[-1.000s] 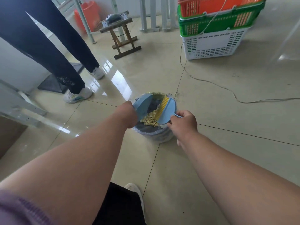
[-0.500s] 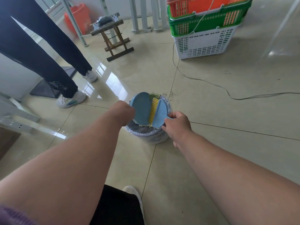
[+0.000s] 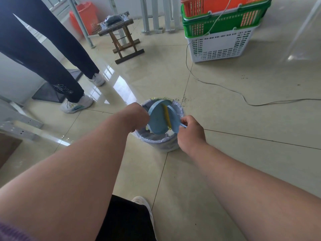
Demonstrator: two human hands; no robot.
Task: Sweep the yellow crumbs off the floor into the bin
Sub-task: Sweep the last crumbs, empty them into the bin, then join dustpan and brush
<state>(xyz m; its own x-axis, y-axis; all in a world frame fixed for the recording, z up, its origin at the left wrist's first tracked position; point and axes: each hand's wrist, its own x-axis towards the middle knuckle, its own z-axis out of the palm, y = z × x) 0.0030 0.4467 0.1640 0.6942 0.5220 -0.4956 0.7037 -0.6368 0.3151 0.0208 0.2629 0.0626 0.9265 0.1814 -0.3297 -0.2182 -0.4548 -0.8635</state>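
Note:
A small round bin point(image 3: 162, 143) lined with a pale plastic bag stands on the tiled floor in front of me. My left hand point(image 3: 137, 115) grips a light blue dustpan point(image 3: 157, 121), tipped steeply over the bin's mouth with its underside towards me. My right hand point(image 3: 190, 132) is shut on the handle of a blue brush with yellow bristles point(image 3: 171, 118), pressed against the dustpan's edge. A few yellow crumbs point(image 3: 182, 99) lie scattered on the floor just behind the bin. What is inside the bin is mostly hidden by the dustpan.
Another person's legs in dark trousers and white shoes point(image 3: 77, 106) stand to the left. A small wooden stool point(image 3: 121, 39) is behind. Stacked baskets point(image 3: 220, 44) stand at the back right, with a thin cable point(image 3: 225, 91) trailing across the floor. My own shoe point(image 3: 142, 202) is below.
The dustpan has tipped from open, with crumbs showing, to steeply turned over the bin. The crumbs on it are no longer visible. The brush has closed in against the pan.

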